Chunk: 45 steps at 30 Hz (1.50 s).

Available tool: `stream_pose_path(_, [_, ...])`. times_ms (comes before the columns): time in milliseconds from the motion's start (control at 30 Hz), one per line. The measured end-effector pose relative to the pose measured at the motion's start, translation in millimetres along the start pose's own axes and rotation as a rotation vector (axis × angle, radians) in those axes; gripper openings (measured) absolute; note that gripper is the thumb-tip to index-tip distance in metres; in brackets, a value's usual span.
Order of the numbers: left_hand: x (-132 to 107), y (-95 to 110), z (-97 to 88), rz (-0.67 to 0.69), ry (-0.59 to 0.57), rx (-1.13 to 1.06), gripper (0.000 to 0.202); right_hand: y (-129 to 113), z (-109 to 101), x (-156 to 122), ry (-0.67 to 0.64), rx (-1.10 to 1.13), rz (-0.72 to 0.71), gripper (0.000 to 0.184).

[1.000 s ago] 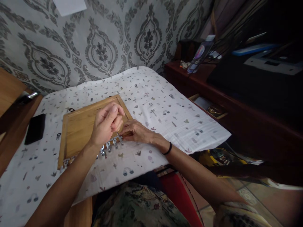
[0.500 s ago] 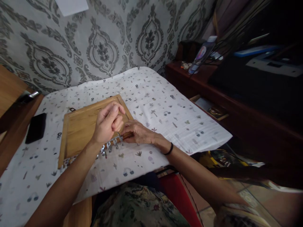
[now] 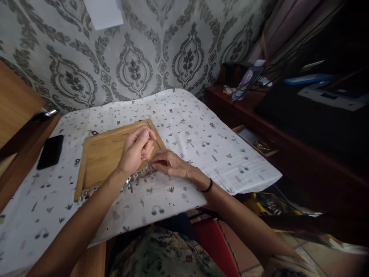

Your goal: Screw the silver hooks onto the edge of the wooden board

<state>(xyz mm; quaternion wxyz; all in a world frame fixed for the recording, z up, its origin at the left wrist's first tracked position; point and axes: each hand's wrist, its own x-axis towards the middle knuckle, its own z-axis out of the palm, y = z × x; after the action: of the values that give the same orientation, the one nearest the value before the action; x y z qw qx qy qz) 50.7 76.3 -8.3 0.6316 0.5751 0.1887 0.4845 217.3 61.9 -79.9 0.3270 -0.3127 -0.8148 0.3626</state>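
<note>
A wooden board [image 3: 106, 152] with a raised rim lies on the patterned cloth. Along its near edge runs a row of small shiny metal clips [image 3: 136, 177], partly covered by my left forearm. My left hand [image 3: 137, 150] is curled into a fist above the board's right half; whatever its fingers may enclose is hidden. At the near right corner, my right hand [image 3: 170, 163] has its thumb and fingers pinched together at the endmost metal clip [image 3: 150, 170]. A dark band circles my right wrist.
A black phone [image 3: 50, 152] lies left of the board on the white cloth [image 3: 178, 127]. A dark red desk [image 3: 245, 107] with a bottle [image 3: 247, 80] and a partly open drawer [image 3: 256, 142] stands to the right. Patterned wallpaper rises behind.
The view has shifted slightly, so everything sits a little further right and lower. My right fingers have closed in at the end clip; a brown strip seen there before is now hardly visible.
</note>
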Motion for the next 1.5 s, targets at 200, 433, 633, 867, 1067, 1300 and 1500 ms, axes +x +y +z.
stream_pose_path(200, [0,-2,1.6,0.045,0.01,0.042,0.035,-9,11,9,0.105,0.193,0.033,0.017])
stream_pose_path(433, [-9,-2,-19.2,0.084,0.119,0.294,0.051,-12,11,16,0.145,0.039,0.038,0.016])
stream_pose_path(633, [-48,0,-54.8,-0.071,-0.067,0.866,0.039,-11,8,11,0.152,-0.002,-0.001,0.022])
stream_pose_path(867, [-76,-8,-55.7,0.031,-0.321,1.356,0.042,-13,6,10,0.131,0.023,-0.003,0.045])
stream_pose_path(1067, [-82,-17,-59.7,0.082,-0.386,1.465,0.039,-13,5,12,0.113,0.011,0.02,0.049])
stream_pose_path(1300, [-85,-19,-57.0,0.098,-0.368,1.49,0.038,-18,3,11,0.083,-0.013,0.07,0.041])
stream_pose_path(1500, [-85,-19,-53.8,0.105,-0.365,1.506,0.033,-34,0,9,0.137,0.003,0.151,0.036])
